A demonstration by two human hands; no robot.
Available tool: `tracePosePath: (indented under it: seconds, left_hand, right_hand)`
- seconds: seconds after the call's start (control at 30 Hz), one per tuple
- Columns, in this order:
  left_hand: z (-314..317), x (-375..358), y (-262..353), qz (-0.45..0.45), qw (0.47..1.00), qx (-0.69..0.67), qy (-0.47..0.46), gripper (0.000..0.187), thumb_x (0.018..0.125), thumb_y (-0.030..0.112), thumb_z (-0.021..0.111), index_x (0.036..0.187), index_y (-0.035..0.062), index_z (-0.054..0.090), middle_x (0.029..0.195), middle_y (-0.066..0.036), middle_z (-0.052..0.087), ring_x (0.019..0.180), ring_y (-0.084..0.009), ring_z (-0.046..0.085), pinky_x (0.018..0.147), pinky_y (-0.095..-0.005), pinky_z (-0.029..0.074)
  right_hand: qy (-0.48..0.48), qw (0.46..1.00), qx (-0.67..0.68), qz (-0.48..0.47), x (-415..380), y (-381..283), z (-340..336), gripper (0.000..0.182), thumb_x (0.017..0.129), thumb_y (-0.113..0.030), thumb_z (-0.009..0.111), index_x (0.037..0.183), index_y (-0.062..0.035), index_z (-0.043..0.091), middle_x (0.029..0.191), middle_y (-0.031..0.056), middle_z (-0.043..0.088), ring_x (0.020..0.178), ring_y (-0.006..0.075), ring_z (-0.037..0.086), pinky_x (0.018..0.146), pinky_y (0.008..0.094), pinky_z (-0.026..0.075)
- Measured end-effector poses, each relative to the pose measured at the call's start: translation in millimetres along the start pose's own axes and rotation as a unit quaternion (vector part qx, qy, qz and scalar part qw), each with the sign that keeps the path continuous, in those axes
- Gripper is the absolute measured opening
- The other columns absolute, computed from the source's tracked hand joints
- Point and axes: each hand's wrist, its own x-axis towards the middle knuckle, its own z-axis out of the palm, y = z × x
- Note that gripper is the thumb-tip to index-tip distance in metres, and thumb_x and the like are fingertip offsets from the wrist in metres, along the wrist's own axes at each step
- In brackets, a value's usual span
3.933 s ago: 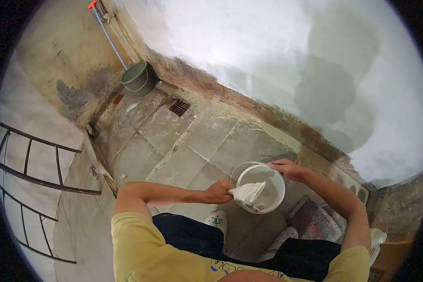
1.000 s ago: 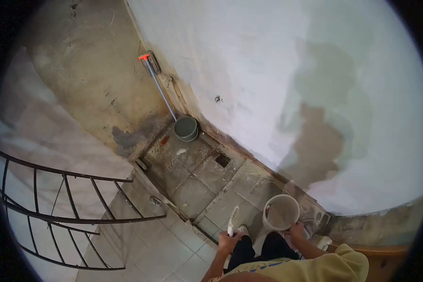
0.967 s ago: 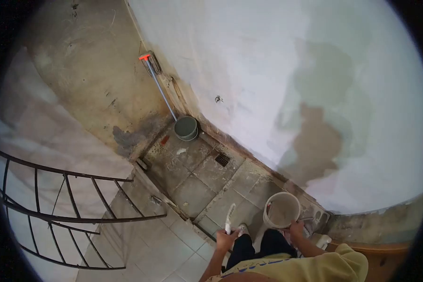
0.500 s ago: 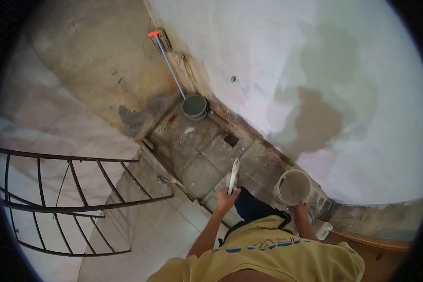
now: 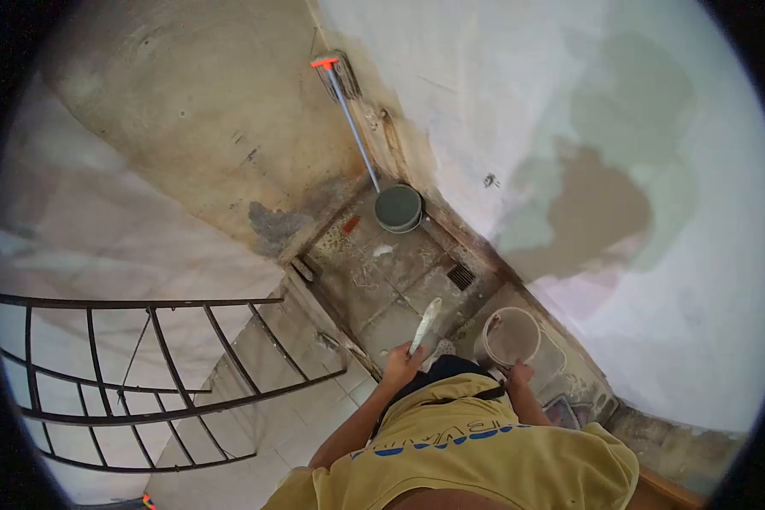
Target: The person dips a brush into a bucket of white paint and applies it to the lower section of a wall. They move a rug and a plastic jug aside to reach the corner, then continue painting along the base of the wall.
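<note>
My left hand (image 5: 402, 364) is closed around a pale, narrow tool (image 5: 427, 325) that points up and away from me; its exact kind does not show. At the near rim of a light-coloured bucket (image 5: 482, 350), my right hand (image 5: 519, 374) grips the edge. The bucket is tilted enough for me to see into it, and a small reddish-brown mark or object shows near its far inner side. Both hands are just in front of my body, the tool to the left of the bucket.
A second bucket (image 5: 398, 209) stands in the corner beside a blue-handled squeegee (image 5: 348, 115) leaning on the wall. A floor drain (image 5: 461, 276) lies ahead. A dark metal rack (image 5: 157, 399) fills the left side. A low ledge (image 5: 336, 327) borders the wet floor.
My view has shifted, so the room's fixtures appear further right. The bucket and my right hand have come slightly left, nearer my body. Both hands keep their hold.
</note>
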Motion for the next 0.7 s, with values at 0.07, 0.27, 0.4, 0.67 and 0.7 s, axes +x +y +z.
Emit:
tracePosePath:
  seconds: [0.07,0.27,0.4,0.67,0.7]
  left_hand:
    - [-20.9,16.6,-4.6,0.007,1.0,-0.008,0.028,0.028,0.086,0.023,0.06,0.076,-0.0021,0.057,0.055,-0.013,0.047,0.05,-0.0159,0.043,0.049,-0.0333,0.037]
    - [-57.5,81.9,-24.9,-0.064,0.994,0.044,0.074,0.035,0.082,0.026,0.066,0.068,-0.0041,0.055,0.053,-0.016,0.046,0.047,-0.0168,0.039,0.046,-0.0343,0.034]
    - [-68.7,158.2,-46.7,-0.041,0.995,0.009,0.089,0.043,0.083,0.033,0.065,0.065,-0.0048,0.053,0.054,-0.018,0.046,0.045,-0.0232,0.041,0.047,-0.0366,0.035]
    - [-132.2,325.8,-7.8,0.058,0.996,0.026,0.067,0.043,0.09,0.035,0.052,0.072,-0.0043,0.056,0.059,-0.019,0.056,0.055,-0.0354,0.055,0.054,-0.0435,0.04]
    - [-130.9,345.8,-11.1,0.115,0.985,0.043,0.124,0.042,0.091,0.036,0.051,0.075,-0.0033,0.056,0.06,-0.018,0.057,0.056,-0.0356,0.055,0.054,-0.0445,0.041]
  right_hand:
    - [-0.084,0.994,0.059,0.02,20.4,6.9,32.5,0.036,0.088,-0.01,0.045,0.114,0.0132,0.034,0.108,0.0292,0.05,0.085,0.0453,0.06,0.068,0.0533,0.059]
    - [-0.209,0.973,0.088,-0.04,0.2,-15.3,109.9,0.04,0.091,-0.01,0.043,0.119,0.016,0.031,0.114,0.0301,0.046,0.09,0.0423,0.06,0.069,0.0478,0.06]
    - [-0.163,0.979,0.083,-0.084,-8.0,-13.3,132.0,0.034,0.091,-0.01,0.04,0.113,0.0158,0.038,0.111,0.026,0.05,0.093,0.0387,0.06,0.074,0.0474,0.059]
    - [0.046,0.984,0.118,-0.127,-27.4,39.0,142.4,0.02,0.087,-0.009,0.05,0.096,0.0084,0.047,0.081,0.0157,0.056,0.057,0.0226,0.054,0.063,0.0445,0.058]
    - [0.045,0.982,0.13,-0.126,-5.2,64.5,124.7,0.02,0.087,-0.009,0.05,0.097,0.0083,0.047,0.08,0.0153,0.056,0.056,0.0237,0.055,0.061,0.0441,0.058]
